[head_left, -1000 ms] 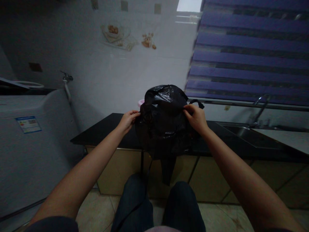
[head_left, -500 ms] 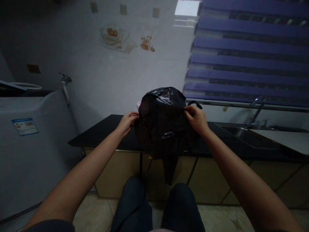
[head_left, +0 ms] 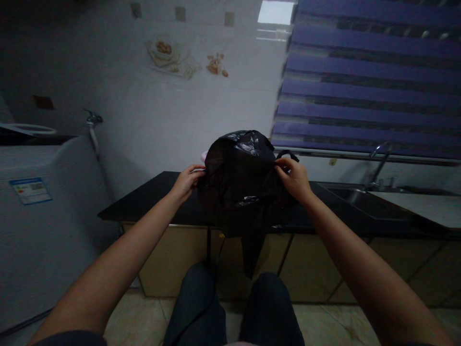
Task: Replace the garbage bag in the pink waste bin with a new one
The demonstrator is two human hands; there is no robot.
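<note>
Head view: left hand, right hand pinching black bag over countertop; steel sink right.

place: home kitchen | signs: steel sink, black countertop, washing machine, tiled wall

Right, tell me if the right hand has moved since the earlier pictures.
Yes, slightly: the right hand sits nearer the chrome sink faucet, shifted rightward.

black plastic bag — purple-striped window blind
</note>
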